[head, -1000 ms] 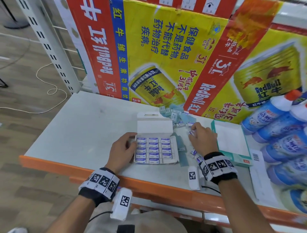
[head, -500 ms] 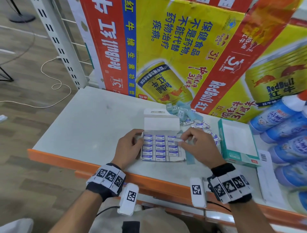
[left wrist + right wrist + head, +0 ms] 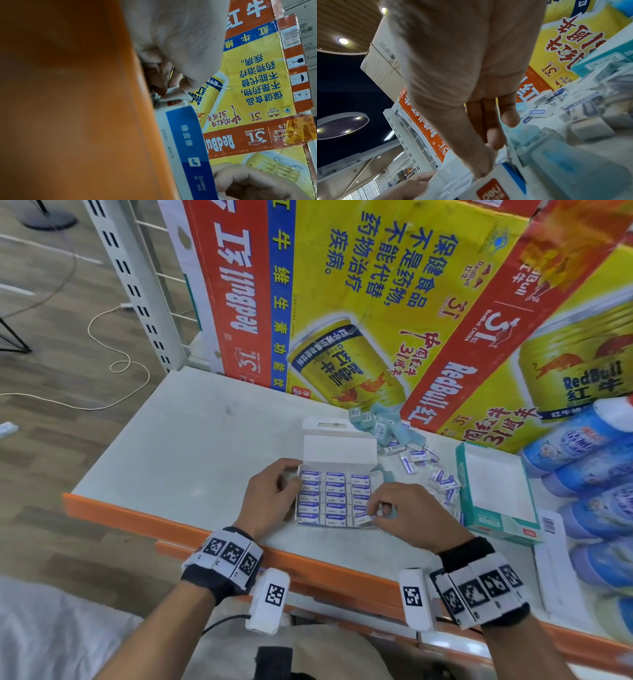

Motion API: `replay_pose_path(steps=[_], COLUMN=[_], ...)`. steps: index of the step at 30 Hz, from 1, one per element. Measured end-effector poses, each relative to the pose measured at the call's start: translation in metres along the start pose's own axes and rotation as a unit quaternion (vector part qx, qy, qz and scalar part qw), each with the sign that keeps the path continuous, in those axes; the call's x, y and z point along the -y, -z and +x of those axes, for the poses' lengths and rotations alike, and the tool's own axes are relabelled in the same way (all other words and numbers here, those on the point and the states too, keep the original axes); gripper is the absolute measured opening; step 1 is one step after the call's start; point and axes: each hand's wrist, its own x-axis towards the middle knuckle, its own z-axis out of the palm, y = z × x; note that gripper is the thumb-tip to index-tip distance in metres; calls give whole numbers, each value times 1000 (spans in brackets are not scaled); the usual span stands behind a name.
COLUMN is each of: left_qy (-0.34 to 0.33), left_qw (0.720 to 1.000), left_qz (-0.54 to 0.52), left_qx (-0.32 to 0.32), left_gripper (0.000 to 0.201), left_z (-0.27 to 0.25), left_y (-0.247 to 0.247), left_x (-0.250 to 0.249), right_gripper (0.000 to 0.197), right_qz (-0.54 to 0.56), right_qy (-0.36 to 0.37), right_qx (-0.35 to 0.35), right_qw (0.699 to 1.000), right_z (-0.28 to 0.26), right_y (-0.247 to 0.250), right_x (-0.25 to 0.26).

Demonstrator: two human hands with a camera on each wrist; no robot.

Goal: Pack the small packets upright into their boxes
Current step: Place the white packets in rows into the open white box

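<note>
Eraser packets point(image 3: 335, 497) stood upright in three tight rows inside the white box point(image 3: 337, 449), its lid flap folded back so the top stayed clear for loading, with the box near the front edge of the table point(image 3: 191, 446). Left hand point(image 3: 272, 496) gripped the box's left wall, fingers curled over the rim, apparently to steady it. Right hand point(image 3: 409, 513) pinched one packet point(image 3: 363, 519) at the near right corner, seemingly seating it; loose packets point(image 3: 442, 479) lay just right of the box.
</note>
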Motion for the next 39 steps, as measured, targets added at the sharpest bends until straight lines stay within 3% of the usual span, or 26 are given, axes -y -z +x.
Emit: replay_pose_path(steps=[14,22,31,35,39], left_qy=[9,8,14,22,19], left_qw=[1000,1000,1000,1000,1000], left_qz=[-9,-5,3,5,9], left_qx=[-2,-4,-6,-5,-1], left_gripper=[23,30,22,21,19], left_z=[-1,-1,-1,-1,-1], left_y=[0,0,-1,-1,0], left_x=[-4,-4,-2,-2,-4], right_gripper=[15,8,5,16,13], right_qz=[-65,-41,-36,19,15], right_qy=[-23,-45,-57,-43,-94], right_qx=[59,48,56,-35,-137], right_qw=[996,997,996,998,986], right_z=[9,17,24,18,8], right_y=[-3,-10,-13,-6,1], right_x=[11,11,5,-1,-23])
